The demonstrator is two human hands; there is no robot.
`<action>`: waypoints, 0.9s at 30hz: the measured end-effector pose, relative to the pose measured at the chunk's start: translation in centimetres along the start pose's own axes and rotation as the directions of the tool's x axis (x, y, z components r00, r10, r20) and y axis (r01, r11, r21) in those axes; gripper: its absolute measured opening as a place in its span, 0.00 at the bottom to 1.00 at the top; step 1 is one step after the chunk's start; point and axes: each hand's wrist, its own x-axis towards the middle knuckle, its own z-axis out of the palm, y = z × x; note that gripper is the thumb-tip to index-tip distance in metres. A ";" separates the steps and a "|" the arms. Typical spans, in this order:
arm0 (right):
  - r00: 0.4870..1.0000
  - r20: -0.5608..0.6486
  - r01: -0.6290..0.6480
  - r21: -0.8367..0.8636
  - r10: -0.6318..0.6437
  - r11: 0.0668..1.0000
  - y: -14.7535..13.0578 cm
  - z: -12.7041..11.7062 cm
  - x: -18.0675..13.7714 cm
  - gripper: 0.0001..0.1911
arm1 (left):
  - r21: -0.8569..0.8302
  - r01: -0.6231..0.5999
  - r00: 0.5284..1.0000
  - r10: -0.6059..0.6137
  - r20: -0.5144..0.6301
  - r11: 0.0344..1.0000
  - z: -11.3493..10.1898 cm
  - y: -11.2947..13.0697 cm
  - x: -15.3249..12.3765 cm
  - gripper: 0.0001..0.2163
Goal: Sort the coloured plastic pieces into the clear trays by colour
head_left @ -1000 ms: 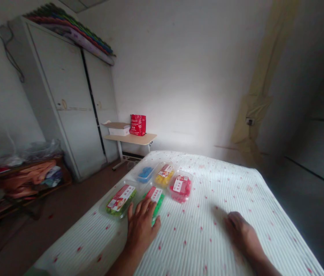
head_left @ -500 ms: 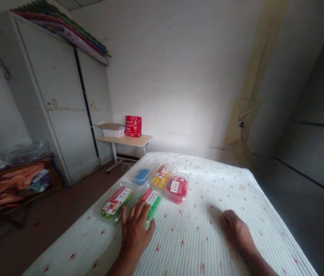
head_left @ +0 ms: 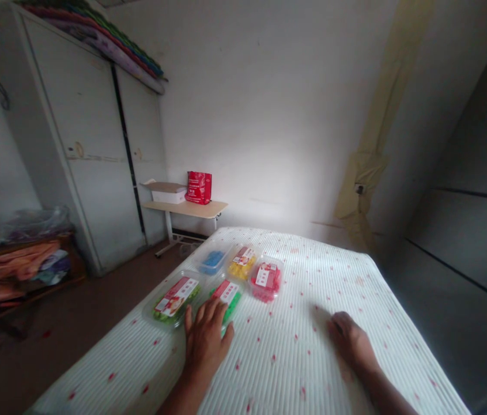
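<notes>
My left hand (head_left: 207, 334) reaches over the near end of a clear plastic box with bright green contents (head_left: 230, 297), its fingers spread. Whether it touches the lid I cannot tell. Left of it lies a labelled clear box of darker green pieces (head_left: 176, 300). Behind are a box of blue pieces (head_left: 212, 261), a box of yellow pieces (head_left: 242, 264) and a box of red-pink pieces (head_left: 266, 279). My right hand (head_left: 351, 339) is curled at the right, apart from the boxes. A dark spot shows by its fingers; what they hold, if anything, is hidden.
The boxes lie on a bed-like surface with a white ribbed, red-dotted cover (head_left: 295, 369). Beyond it stands a small table (head_left: 202, 210) with a red bag (head_left: 199, 187) and a white box (head_left: 169, 195). A grey cabinet (head_left: 91, 190) and a cluttered shelf (head_left: 31, 276) are at the left.
The view has shifted slightly. Both hands keep nearly the same pose and place, and the boxes stay where they were.
</notes>
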 end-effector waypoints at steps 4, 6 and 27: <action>1.000 0.014 -0.014 -0.004 0.014 1.000 0.0 0.1 0.0 0.17 | -0.001 -0.002 1.000 0.003 0.012 1.000 0.0 0.0 0.0 0.15; 1.000 0.021 -0.003 -0.022 0.004 1.000 0.2 0.2 -0.1 0.17 | 0.001 0.000 1.000 0.000 0.010 1.000 0.0 0.0 -0.1 0.15; 0.991 0.000 0.130 0.161 -0.132 0.978 -10.8 6.5 4.9 0.14 | -0.329 -0.444 0.894 0.390 -0.219 0.833 -1.5 3.3 -0.3 0.09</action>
